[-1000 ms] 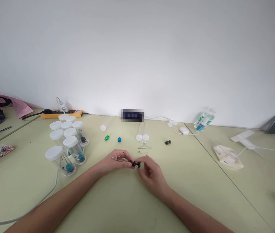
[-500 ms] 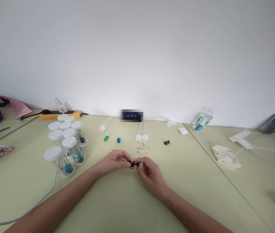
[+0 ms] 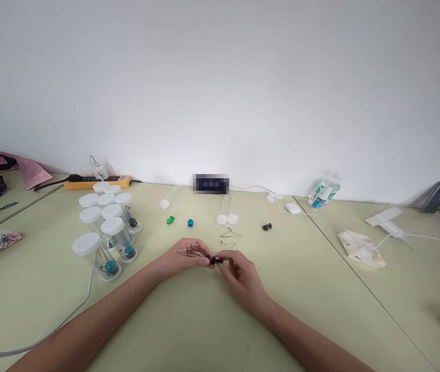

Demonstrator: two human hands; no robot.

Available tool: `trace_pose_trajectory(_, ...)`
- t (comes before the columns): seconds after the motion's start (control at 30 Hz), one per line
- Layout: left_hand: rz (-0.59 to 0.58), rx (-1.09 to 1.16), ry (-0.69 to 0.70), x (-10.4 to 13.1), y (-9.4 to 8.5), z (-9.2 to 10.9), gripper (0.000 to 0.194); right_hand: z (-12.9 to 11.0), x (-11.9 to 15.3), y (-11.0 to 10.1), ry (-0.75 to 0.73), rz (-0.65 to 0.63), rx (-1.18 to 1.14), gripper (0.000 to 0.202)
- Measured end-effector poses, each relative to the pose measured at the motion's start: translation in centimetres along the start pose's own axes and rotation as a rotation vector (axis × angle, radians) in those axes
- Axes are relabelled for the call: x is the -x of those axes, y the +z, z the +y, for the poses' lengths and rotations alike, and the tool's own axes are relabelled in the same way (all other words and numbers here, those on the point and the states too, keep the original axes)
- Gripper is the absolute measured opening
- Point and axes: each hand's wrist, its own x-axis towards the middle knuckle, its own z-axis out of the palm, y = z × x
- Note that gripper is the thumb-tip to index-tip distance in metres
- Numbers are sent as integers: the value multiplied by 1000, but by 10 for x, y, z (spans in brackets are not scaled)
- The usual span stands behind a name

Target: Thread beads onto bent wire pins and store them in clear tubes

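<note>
Between my two hands is a small black spool-shaped piece (image 3: 215, 260). My left hand (image 3: 184, 257) pinches its left end between thumb and fingers, and a thin bent metal wire (image 3: 189, 253) sticks out across that hand. On the other end, the thumb and forefinger of my right hand (image 3: 242, 274) are closed. Just beyond my fingers lie more bent metal wires (image 3: 230, 235). Farther out on the table are a green piece (image 3: 170, 220), a blue piece (image 3: 190, 223) and a black piece (image 3: 267, 227) of similar size.
Several clear tubes with white caps (image 3: 87, 244) stand at the left, with small parts inside. More tubes (image 3: 223, 212) lie near the wall. An orange power strip (image 3: 99, 182), a clear bottle (image 3: 324, 192), a white mouse (image 3: 292, 208) and a packet (image 3: 361, 249) are around the table.
Both hands keep almost the same pose around the black piece. The view has shifted very slightly; nothing else has visibly moved.
</note>
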Motion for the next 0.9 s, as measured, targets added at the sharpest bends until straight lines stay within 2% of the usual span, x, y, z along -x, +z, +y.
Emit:
trace_pose_trajectory(0.57,9,21,-28,1,1,3,24,-4,-1,-3,-68,-3,-40,30)
trace_pose_trajectory(0.9,1,8,-26,1,1,3,22,-4,-1,-2,-27,-28,-36,28)
